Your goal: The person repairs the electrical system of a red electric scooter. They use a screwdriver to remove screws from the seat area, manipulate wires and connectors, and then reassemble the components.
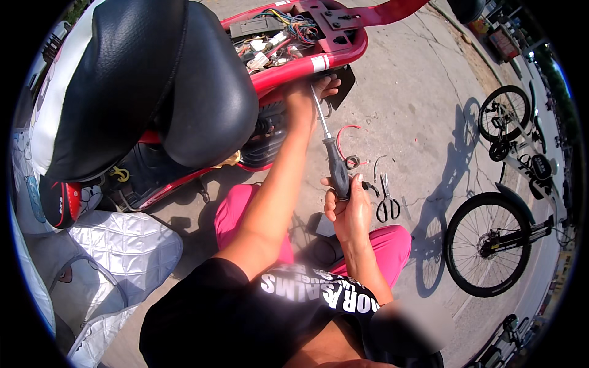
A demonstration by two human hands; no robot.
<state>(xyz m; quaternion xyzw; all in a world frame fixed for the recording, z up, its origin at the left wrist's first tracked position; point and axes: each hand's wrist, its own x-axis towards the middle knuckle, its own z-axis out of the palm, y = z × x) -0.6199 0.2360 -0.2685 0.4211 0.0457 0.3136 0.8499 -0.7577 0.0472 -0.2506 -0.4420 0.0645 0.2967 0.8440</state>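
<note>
The screwdriver [335, 161] lies beside the scooter's red frame rail [283, 75], its shaft angled up and forward so that the tip end meets the area of the left hand [303, 102] just under the rail. The right hand [350, 210] has its grip clamped on the handle's butt end, thumb laid along one side and fingers curled around the other. The left hand reaches in below the rail, near a dark panel [346, 86], its fingertips showing past the shaft; whether that grip is closed on anything cannot be told, since the contact is partly hidden.

To work well here, the person would likely do best to keep the shaft in line with whatever the tip bears on, pushing steadily along it rather than sideways. The shaft passes close over the left hand, so a slip could probably nick the skin; holding those fingers off the tip's path seems wise. A firm palm behind the handle should give better control than fingertips alone.

The loose wires [302, 29] in the open compartment above call for care against snagging. The scissors [387, 205] lie on the concrete ground [402, 92], near the right hand and clear of the screwdriver.
</note>
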